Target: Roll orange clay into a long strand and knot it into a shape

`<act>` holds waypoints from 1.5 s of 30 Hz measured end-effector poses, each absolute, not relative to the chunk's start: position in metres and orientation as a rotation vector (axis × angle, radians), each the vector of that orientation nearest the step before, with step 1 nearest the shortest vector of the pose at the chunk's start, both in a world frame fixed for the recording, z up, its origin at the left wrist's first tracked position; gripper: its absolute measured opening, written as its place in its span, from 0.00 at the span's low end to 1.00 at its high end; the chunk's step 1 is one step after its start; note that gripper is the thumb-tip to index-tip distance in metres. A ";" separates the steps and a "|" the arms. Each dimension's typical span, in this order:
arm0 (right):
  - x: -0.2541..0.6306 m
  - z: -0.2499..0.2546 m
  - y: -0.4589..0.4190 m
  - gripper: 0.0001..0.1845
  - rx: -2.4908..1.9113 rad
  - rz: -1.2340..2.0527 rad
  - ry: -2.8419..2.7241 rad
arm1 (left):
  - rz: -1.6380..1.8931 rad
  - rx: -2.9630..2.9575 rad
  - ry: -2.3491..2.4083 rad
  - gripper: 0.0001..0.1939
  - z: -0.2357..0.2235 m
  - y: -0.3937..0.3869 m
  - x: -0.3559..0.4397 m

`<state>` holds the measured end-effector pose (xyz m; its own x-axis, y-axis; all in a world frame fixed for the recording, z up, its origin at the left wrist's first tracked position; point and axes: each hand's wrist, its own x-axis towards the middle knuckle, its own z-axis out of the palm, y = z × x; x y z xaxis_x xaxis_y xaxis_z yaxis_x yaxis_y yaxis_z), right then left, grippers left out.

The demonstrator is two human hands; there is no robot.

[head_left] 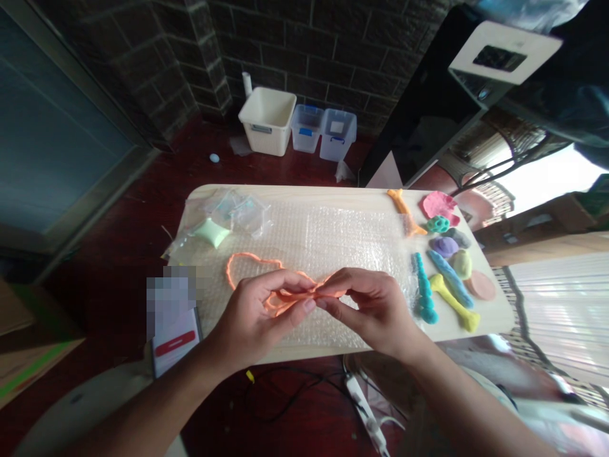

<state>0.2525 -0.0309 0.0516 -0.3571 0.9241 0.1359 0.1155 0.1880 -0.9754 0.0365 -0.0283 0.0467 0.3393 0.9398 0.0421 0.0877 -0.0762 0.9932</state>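
Both my hands meet over the bubble wrap (pixel 352 241) at the front middle of the table. Between the thumb and fingers of my left hand (pixel 266 311) is a twisted orange strand (pixel 252 256), which looks like a soft clay rope. Its loop trails out to the left and rests on the wrap. My right hand (pixel 373 308) pinches the same strand close to the left fingertips. Part of the strand is bunched up and hidden behind the fingers.
Shaped clay pieces lie at the table's right, among them a yellow bone (pixel 454 303), a teal spiral (pixel 423 289) and a pink piece (pixel 440 206). A pale green packet (pixel 212 232) and clear bags (pixel 242 212) lie at the left. A phone (pixel 176 343) sits at the left edge.
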 end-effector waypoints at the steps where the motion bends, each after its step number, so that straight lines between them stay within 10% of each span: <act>1: 0.252 0.051 -0.031 0.06 -0.993 1.263 -1.649 | 0.937 1.465 0.987 0.06 0.046 -0.028 0.037; 32: 0.251 0.050 -0.036 0.15 -0.995 1.292 -1.602 | 1.020 1.579 0.976 0.05 0.049 -0.032 0.035; 45: 0.249 0.057 -0.040 0.05 -0.967 1.099 -1.750 | 0.988 1.446 1.024 0.08 0.034 -0.040 0.030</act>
